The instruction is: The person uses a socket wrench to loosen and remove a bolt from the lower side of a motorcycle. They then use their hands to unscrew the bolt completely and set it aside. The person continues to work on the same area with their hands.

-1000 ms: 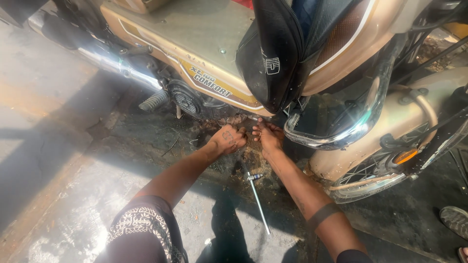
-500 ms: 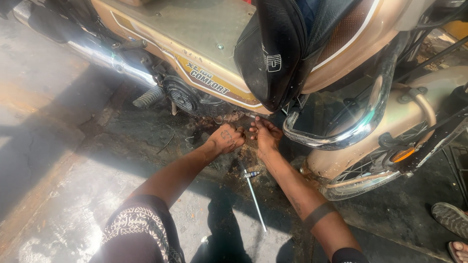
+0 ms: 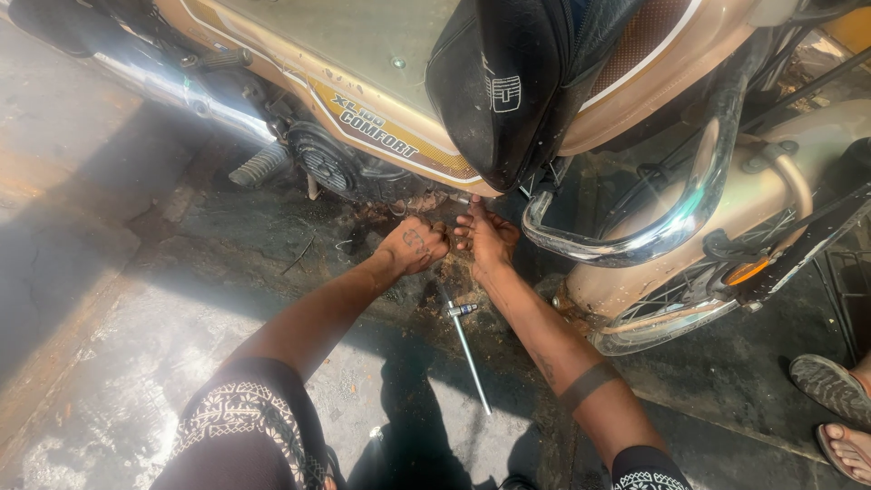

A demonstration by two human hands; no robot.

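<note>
My left hand (image 3: 415, 245) and my right hand (image 3: 486, 238) reach side by side under a beige moped (image 3: 363, 54), at its grimy underside just below the black seat bag (image 3: 508, 86). The fingers of both are curled against a small part there; what they grip is hidden by dirt and shadow. A long metal socket wrench (image 3: 467, 349) lies on the oily ground just behind my right wrist, untouched.
A chrome crash guard (image 3: 653, 231) curves right of my hands, with the front wheel (image 3: 671, 313) below it. The chrome exhaust pipe (image 3: 154, 77) and a footrest (image 3: 259, 163) lie to the left. Another person's sandalled feet (image 3: 839, 413) stand at the far right.
The view has shifted slightly. Both hands stay under the moped at the same spot; the wrench has not moved.
</note>
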